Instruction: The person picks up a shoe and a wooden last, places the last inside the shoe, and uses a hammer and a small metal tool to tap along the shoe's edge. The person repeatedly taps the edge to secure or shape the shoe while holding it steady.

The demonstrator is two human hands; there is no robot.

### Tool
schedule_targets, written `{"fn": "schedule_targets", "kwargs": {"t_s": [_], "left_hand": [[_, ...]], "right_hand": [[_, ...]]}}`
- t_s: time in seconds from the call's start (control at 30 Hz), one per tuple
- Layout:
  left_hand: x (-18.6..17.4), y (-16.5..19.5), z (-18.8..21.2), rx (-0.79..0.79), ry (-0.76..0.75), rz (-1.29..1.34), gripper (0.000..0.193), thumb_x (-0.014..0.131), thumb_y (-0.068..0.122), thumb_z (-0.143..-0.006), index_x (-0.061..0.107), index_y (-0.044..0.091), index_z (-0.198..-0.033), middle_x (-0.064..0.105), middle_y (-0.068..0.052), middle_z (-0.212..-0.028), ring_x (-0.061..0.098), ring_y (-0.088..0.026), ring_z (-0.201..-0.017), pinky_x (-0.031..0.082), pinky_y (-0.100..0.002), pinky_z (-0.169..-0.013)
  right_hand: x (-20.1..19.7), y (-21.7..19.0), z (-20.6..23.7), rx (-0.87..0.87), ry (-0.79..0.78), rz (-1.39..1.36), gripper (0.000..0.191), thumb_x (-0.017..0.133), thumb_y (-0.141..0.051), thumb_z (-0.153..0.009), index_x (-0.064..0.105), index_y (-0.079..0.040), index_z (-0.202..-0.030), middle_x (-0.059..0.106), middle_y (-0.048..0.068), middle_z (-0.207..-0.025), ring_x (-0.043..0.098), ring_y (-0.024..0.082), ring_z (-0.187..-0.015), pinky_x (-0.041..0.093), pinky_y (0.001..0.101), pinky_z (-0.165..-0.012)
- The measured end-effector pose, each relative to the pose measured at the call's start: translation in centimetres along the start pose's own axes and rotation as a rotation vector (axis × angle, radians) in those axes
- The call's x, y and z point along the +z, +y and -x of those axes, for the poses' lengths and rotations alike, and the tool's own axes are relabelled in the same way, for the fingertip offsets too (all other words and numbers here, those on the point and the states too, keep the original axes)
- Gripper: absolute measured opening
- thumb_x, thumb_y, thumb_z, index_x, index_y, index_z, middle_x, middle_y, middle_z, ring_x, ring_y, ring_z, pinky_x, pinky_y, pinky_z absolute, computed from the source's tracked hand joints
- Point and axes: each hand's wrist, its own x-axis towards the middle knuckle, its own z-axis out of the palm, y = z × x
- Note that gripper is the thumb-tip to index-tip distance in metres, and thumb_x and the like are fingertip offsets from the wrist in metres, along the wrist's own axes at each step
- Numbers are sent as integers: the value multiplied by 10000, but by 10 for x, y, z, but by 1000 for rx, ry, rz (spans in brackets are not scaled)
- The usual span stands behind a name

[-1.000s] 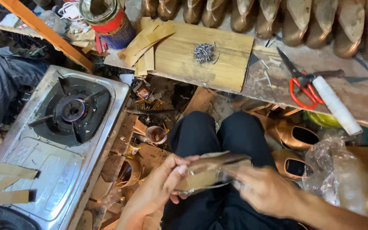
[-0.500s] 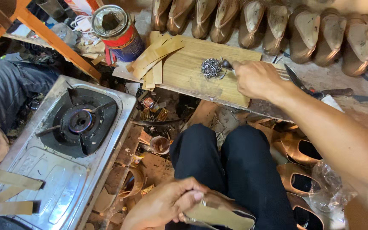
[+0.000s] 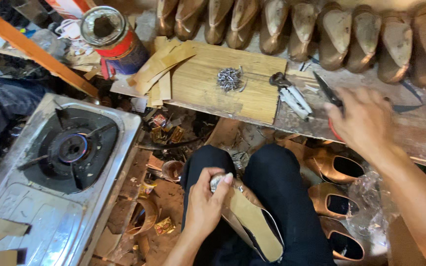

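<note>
Half a second ago the right hand [image 3: 366,123] was at the pile of small nails [image 3: 230,79] on the wooden board [image 3: 208,86]; now it has shifted to the right along the tabletop [image 3: 400,130] and lies palm-down over the scissors [image 3: 329,93], whose dark blade pokes out past the fingers while a sliver of red handle shows under the palm. Its fingers are curled loosely over the scissors, but whether they have actually closed on them cannot be told. The nails sit well apart from it, to its left. The left hand [image 3: 205,202] is low over the lap, fingers wrapped firmly around the heel end of a shoe on its last [image 3: 250,221], tan sole facing up and the toe pointing down and right across the dark trousers. Pliers with pale handles [image 3: 289,93] lie on the tabletop between the nails and the right hand. A row of shoes [image 3: 341,34] lines the far edge, a red tin can [image 3: 109,37] stands at the board's left, and a gas stove [image 3: 70,148] sits at the left.
</note>
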Motion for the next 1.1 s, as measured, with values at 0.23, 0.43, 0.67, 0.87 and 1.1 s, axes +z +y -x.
{"fn": "schedule_targets", "kwargs": {"t_s": [0.23,0.43,0.67,0.87,1.1], "left_hand": [[85,-23,-41,69,-346,479,230,664,186,-964,618,7,-1102,764,-89,-977,711,-136,-886,560,-281,-792],[119,-33,-81,-36,-546,610,183,655,125,-965,609,-12,-1078,744,-149,-920,734,-230,-808,584,-347,-745],[114,-51,-85,-99,-521,561,176,636,146,-978,604,-5,-1061,736,-149,-901,733,-226,-800,589,-358,-738],[109,-54,-78,70,-564,597,193,619,143,-1028,614,-25,-1123,736,-168,-994,707,-208,-900,571,-342,-841],[106,-52,-76,-164,-628,862,504,413,439,-1037,601,-25,-1092,742,-206,-998,759,-285,-925,614,-403,-843]], "right_hand": [[-11,42,79,204,-121,40,498,646,-385,-1039,638,-46,-1403,658,228,-1279,639,452,-1085,513,534,-936],[-60,36,82,498,3,-622,463,658,-322,-1055,574,-55,-1424,658,205,-1276,678,346,-1095,528,447,-898],[-103,-63,162,157,429,-1627,461,720,-232,-950,592,-54,-1356,676,169,-1073,677,281,-863,559,416,-726],[-30,-108,215,561,-382,-985,473,769,-180,-897,626,-62,-1332,694,182,-914,652,299,-715,576,435,-605],[-72,-30,223,272,173,-1700,232,676,-303,-1059,709,-81,-1118,769,140,-856,739,238,-694,624,419,-663]]}}
